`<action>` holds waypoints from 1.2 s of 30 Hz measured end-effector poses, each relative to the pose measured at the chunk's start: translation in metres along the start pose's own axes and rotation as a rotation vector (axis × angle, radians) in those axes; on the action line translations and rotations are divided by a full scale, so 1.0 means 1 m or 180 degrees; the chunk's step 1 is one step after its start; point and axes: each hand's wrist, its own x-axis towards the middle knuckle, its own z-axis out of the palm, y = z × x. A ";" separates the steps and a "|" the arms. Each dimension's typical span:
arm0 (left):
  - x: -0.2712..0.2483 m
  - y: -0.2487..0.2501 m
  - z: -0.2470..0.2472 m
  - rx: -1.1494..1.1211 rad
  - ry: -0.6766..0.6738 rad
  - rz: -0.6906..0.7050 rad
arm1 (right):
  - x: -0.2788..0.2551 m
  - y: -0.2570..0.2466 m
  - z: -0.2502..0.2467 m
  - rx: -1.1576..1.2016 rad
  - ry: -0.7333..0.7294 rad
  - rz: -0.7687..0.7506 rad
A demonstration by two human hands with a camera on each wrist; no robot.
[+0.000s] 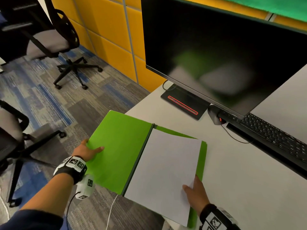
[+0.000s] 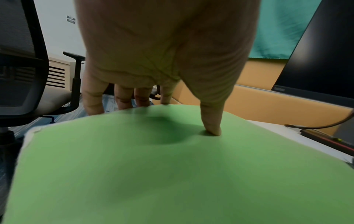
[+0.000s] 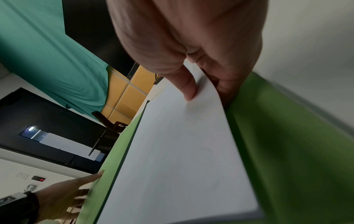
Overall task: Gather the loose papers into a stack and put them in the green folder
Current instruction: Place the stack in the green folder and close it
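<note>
The green folder [image 1: 119, 150] lies open at the desk's near left corner, its left cover hanging out past the desk edge. A stack of white papers [image 1: 166, 166] rests on its right half, turned slightly askew. My left hand [image 1: 88, 151] grips the left cover's outer edge, thumb on top [image 2: 211, 128] and fingers underneath. My right hand [image 1: 194, 193] pinches the stack's near right corner, thumb [image 3: 188, 89] on top and fingers below the papers [image 3: 178, 159], above the green cover [image 3: 287, 144].
A black monitor [image 1: 224, 52] on its stand [image 1: 184, 105] rises behind the folder, with a keyboard [image 1: 272, 138] and a mouse [image 1: 216, 113] to the right. Office chairs [image 1: 49, 39] stand on the carpet to the left. The white desk [image 1: 249, 188] stretches right of the folder.
</note>
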 end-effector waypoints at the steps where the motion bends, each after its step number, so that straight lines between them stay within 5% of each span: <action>1: -0.001 -0.002 -0.001 0.0073 0.0034 0.0036 | 0.000 0.000 -0.002 0.0004 0.0020 -0.0012; 14: -0.007 -0.004 -0.009 0.0139 0.0182 0.0207 | -0.001 -0.005 -0.003 0.0077 0.0104 -0.0030; 19: -0.045 0.013 -0.054 -0.0066 0.0533 0.0873 | -0.004 -0.013 -0.005 0.0001 0.0013 0.0019; 27: -0.156 0.050 -0.104 -0.0940 -0.1006 0.2405 | -0.017 -0.023 -0.021 0.0143 -0.0002 -0.0218; 31: -0.199 0.072 -0.054 -0.1286 -0.2262 0.2410 | -0.014 -0.017 -0.039 0.0526 0.0189 0.0084; 33: -0.196 0.074 -0.025 -0.0863 -0.2247 0.2365 | -0.013 -0.009 -0.053 0.1162 0.0291 0.0437; 36: -0.162 0.072 0.015 -0.0326 -0.1370 0.2170 | -0.013 0.007 -0.074 0.1845 0.0558 0.0695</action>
